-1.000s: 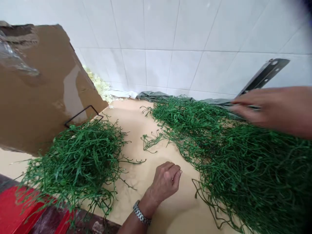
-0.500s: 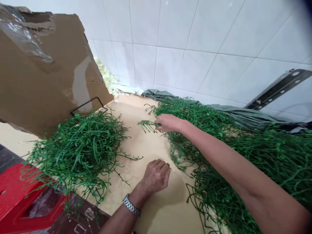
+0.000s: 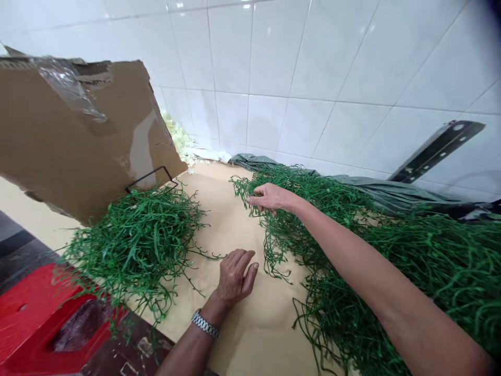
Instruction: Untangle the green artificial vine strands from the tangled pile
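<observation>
My right hand [image 3: 270,199] is over the left edge of the large heap of thin green branching stems [image 3: 336,250]. Its thumb and forefinger are apart, and no stem shows clearly between them. Loose stem tips [image 3: 241,186] lie just beyond the fingers. My left hand [image 3: 236,277], with a metal watch [image 3: 205,324] on its wrist, hovers low over the tan table surface [image 3: 270,318]. Its thumb stands away from the bent fingers and it holds nothing visible. A second pile of green stems [image 3: 144,240] lies to its left, with some hanging over the table edge.
A worn cardboard sheet [image 3: 78,141] with clear tape leans behind the left pile, near a bent black wire [image 3: 151,175]. Pale flower-like pieces [image 3: 180,138] lie behind it. Green cloth [image 3: 376,193] runs along the tiled wall, below a metal bracket [image 3: 436,151]. A red stool [image 3: 35,308] stands lower left.
The small bunch of stems in my right hand is no longer in its grip; the fingers have parted. My left hand has loosened from a fist and shifted slightly left. The view has tilted up.
</observation>
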`<move>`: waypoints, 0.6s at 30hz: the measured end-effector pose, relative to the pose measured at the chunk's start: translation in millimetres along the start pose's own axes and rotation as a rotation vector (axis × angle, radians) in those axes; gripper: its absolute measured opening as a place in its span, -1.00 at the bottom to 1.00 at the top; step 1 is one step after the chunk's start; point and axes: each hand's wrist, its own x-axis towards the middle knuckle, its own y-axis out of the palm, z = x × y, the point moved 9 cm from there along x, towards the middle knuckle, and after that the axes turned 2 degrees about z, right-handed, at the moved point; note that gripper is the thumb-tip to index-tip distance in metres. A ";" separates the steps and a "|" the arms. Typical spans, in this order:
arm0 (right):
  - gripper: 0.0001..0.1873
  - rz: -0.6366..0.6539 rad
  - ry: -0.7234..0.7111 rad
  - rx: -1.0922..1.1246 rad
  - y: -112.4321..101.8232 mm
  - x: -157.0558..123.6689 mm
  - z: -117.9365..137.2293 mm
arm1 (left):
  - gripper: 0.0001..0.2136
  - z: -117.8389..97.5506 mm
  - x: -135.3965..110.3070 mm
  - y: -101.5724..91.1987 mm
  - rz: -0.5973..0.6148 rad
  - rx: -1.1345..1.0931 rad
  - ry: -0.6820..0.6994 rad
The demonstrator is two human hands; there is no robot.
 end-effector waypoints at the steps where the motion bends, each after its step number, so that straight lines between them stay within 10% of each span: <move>1: -0.63 0.008 0.009 0.046 6.6 -0.8 -1.6 | -0.83 3.2 0.0 -1.0 -0.008 -0.064 -0.044; 11: -0.66 -0.022 0.149 0.430 74.0 -38.2 -1.4 | -0.73 40.4 0.0 14.6 -0.076 -0.862 -0.691; 18: -0.85 -0.171 0.098 0.365 83.6 -79.4 17.4 | -0.86 34.3 -11.7 -1.0 -0.014 -1.020 -0.815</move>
